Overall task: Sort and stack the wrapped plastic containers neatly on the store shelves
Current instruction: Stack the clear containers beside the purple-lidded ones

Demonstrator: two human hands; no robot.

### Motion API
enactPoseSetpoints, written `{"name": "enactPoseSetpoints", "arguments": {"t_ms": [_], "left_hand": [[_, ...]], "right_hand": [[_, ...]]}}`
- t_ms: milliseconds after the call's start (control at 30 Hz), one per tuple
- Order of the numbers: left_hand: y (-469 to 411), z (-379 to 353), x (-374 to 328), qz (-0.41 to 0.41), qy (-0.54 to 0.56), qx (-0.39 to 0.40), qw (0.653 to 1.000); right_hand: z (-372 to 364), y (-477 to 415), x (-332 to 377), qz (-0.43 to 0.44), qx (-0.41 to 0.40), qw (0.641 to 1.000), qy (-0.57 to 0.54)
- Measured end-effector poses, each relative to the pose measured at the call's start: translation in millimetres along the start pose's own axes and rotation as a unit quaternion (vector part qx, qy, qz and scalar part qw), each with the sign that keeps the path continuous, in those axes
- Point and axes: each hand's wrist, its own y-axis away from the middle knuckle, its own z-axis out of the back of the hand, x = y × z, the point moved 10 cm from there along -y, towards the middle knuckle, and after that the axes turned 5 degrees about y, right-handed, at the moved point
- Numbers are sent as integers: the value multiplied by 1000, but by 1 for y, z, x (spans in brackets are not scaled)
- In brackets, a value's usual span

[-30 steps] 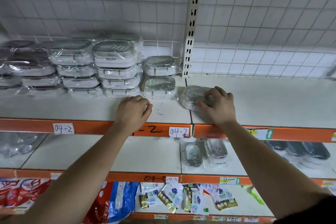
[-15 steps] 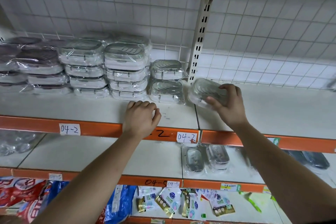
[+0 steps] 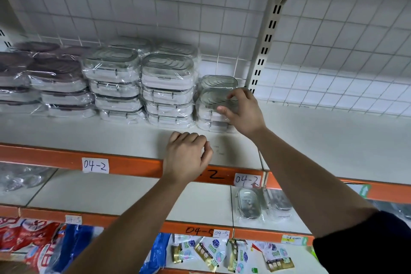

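the right hand point(image 3: 242, 111) is up at the top shelf point(image 3: 322, 140), its thumb and fingers curled round a small wrapped container point(image 3: 213, 99) with a clear ribbed lid. the container is tilted, lid facing outward. it is held against the short stack point(image 3: 211, 123) at the right end of the row, near the slotted upright point(image 3: 264, 46). whether it already rests on that stack i cannot tell.

the left hand point(image 3: 186, 158) rests on the front edge of the same shelf, over the orange edge strip point(image 3: 133, 163). its fingers are loosely curled and hold nothing, and it is near the short stack without touching it.

left of the short stack stand the taller stacks point(image 3: 166, 87) of larger clear-lidded containers, pressed close together. further left are the dark-lidded stacks point(image 3: 55, 78). a paper label point(image 3: 95, 165) on the strip reads 04-2. on the shelf below, two more wrapped containers point(image 3: 248, 204) lie side by side, and sachets point(image 3: 211, 251) are strewn on the lowest shelf.
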Motion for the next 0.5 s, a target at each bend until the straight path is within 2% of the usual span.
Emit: {"name": "enactPoseSetpoints", "arguments": {"t_ms": [167, 333, 500], "left_hand": [[0, 2, -2, -6, -2, -6, 1000], [-1, 1, -2, 2, 12, 16, 1000], [-1, 9, -3, 14, 13, 31, 999]], "right_hand": [[-7, 3, 0, -4, -17, 999, 44], [-1, 13, 5, -20, 3, 996, 88], [31, 51, 14, 2, -35, 997, 62]]}}
